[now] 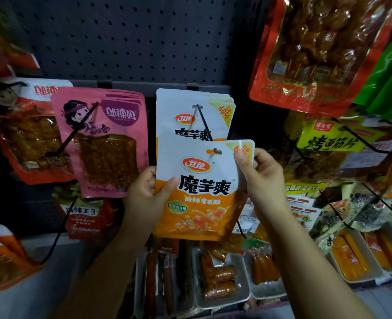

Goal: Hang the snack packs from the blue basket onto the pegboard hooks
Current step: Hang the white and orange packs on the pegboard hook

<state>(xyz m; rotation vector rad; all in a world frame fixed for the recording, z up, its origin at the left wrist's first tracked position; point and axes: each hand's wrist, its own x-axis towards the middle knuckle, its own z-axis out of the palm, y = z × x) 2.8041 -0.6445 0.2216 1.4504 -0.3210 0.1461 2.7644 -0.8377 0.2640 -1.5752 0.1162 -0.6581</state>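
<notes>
I hold a white-and-orange snack pack point(201, 192) upright in front of the dark pegboard point(126, 38). My left hand point(146, 196) grips its left edge, thumb across the front. My right hand point(261, 178) pinches its upper right corner. The tip of a black hook point(205, 127) sits at the hang hole near the pack's top edge. Several identical packs point(190, 111) hang further back on that same hook. The blue basket is out of view.
A pink pack point(105, 143) and a red pack point(27, 134) hang on hooks to the left. A large red pack point(312, 49) and yellow packs point(330, 137) hang to the right. White trays of sausages point(220, 279) stand on the shelf below.
</notes>
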